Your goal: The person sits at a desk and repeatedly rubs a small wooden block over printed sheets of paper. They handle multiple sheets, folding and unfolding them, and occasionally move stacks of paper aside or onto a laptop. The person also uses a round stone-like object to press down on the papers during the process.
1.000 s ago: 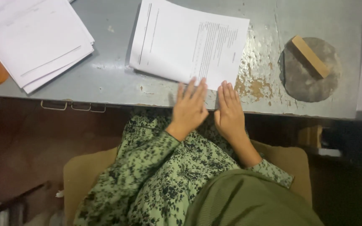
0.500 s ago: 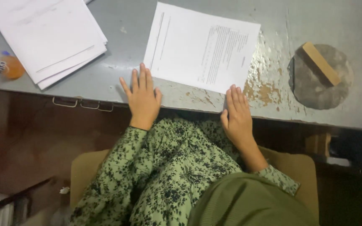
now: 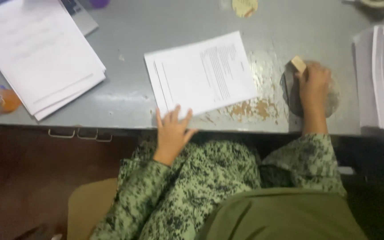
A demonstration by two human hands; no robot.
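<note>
Your right hand (image 3: 314, 84) is lying over the dark round pad (image 3: 290, 89) near the desk's (image 3: 125, 40) front edge, its fingers curling around the small wooden block (image 3: 298, 64), which is sticking out just past the fingertips. Your left hand (image 3: 172, 129) is resting flat with fingers spread wide, touching the near corner of the printed paper stack (image 3: 201, 73). A larger paper pile (image 3: 36, 53) is lying well apart, farther left.

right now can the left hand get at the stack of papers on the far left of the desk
Probably yes. The left hand rests at the near edge of the printed sheets, and only bare grey desk lies between it and the paper stack.
</note>
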